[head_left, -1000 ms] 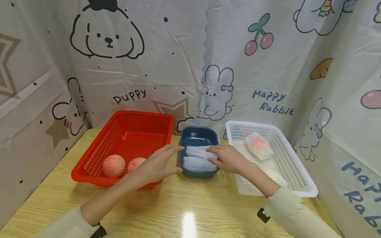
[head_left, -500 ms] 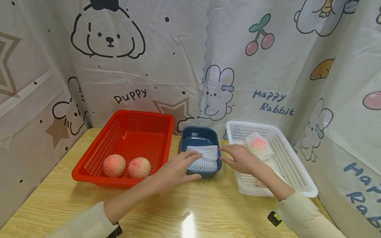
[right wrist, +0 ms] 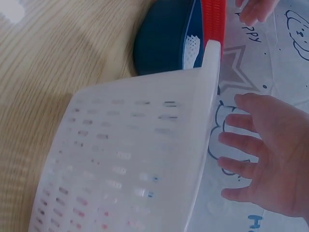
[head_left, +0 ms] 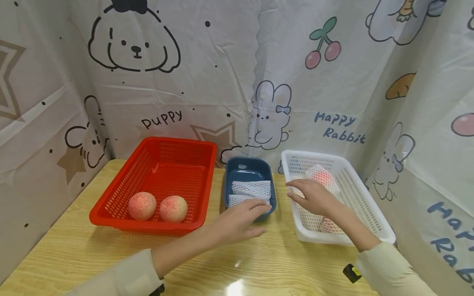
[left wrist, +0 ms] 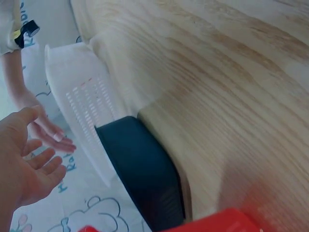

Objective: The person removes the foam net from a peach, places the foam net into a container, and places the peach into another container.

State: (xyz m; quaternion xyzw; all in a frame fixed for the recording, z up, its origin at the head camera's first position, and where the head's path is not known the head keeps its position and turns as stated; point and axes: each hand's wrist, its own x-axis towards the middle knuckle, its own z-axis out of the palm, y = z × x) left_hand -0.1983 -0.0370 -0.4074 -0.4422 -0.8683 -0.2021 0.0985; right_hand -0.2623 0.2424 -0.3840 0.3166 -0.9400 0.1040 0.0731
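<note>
My left hand [head_left: 240, 222], fingers relaxed and holding nothing, hovers over the near edge of the dark blue dish [head_left: 249, 163]. White foam net sleeves [head_left: 252, 188] lie in that dish, partly covered by this hand in the head view. Over the left side of the white basket [head_left: 370, 205] is my right hand [head_left: 314, 197], its fingers spread and bare in the right wrist view. Inside the basket, a peach in a foam net [head_left: 323, 177] lies toward the back. Another netted peach [head_left: 329, 226] shows below the right forearm, which hides part of it.
At the left stands a red basket [head_left: 177, 142] with two bare peaches, one on the left [head_left: 142, 205] and one on the right [head_left: 173, 209]. All containers rest on a wooden table [head_left: 289, 267]. A printed curtain [head_left: 222, 82] closes off the back and sides.
Both hands have moved right: the left from beside the red basket to the dish's near edge, the right from above the foam sleeves to the white basket. The right peach in the red basket is uncovered.
</note>
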